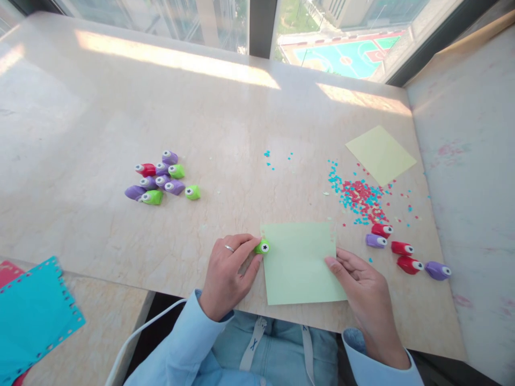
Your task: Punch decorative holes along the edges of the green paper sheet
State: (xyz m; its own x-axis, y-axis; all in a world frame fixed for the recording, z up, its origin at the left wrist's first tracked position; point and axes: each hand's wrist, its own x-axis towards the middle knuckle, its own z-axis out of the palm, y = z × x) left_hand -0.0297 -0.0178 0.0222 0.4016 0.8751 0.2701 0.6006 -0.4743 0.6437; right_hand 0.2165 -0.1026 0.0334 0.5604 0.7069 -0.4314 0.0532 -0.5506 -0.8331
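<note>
Blue sleeves foremost; left grip clamped on a green punch, right grip on pale-green paper, seemingly holed only near its top; the blue sheet's visible edges look done.

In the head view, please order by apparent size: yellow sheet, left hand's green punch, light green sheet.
1. Light green sheet
2. Yellow sheet, lying farther away
3. Green punch

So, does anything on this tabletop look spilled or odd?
Yes: red and blue paper bits lie scattered on the tabletop, mostly beyond and right of the pale green sheet; uncontained, they look spilled.
</note>
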